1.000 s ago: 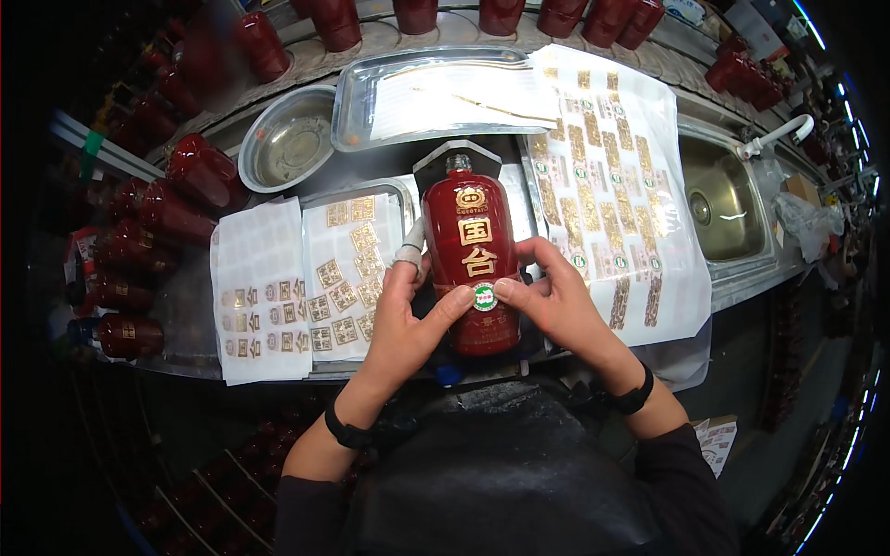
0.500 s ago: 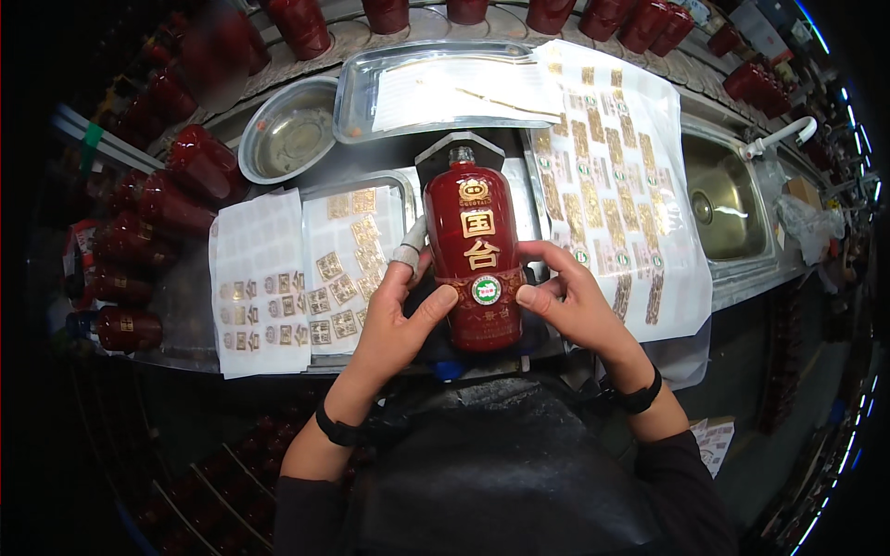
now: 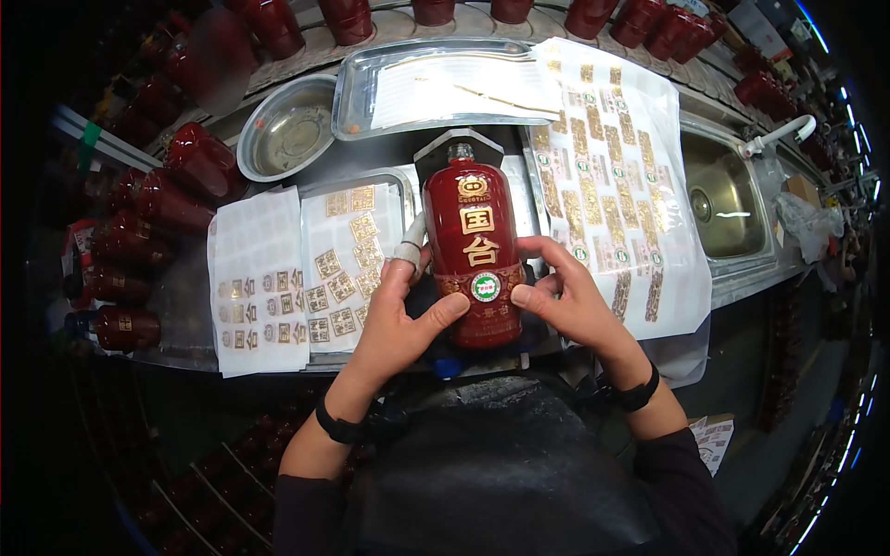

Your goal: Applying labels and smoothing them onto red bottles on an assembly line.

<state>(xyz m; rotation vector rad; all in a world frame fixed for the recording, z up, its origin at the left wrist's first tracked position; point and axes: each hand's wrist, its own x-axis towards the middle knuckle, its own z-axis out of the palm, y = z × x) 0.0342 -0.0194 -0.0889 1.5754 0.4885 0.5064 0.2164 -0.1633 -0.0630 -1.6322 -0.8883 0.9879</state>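
A dark red glass bottle [image 3: 471, 199] with gold decals lies tilted in a dark cradle, its bare clear neck pointing away from me. Around its lower part runs a patterned decal band with a round green-and-white emblem [image 3: 485, 287]. My left hand [image 3: 394, 320] grips the bottle's left side, thumb pressed on the band left of the emblem; a pale cover wraps one finger. From the right, my right hand [image 3: 575, 296] holds the bottle, thumb tip at the band's right part and fingers curled at the side. The fingertips behind the glass are hidden.
Decal sheets [image 3: 258, 306] lie left on a metal tray [image 3: 408, 190]; a large decal sheet [image 3: 607, 185] covers the right side. Beyond are a metal bowl [image 3: 286, 130], another tray [image 3: 348, 116] and a conveyor with red bottles [image 3: 345, 18]. A sink [image 3: 723, 199] stands right.
My left thumb has slid slightly right along the band, towards the emblem. The right hand has barely shifted. Bottles on the far conveyor have moved left.
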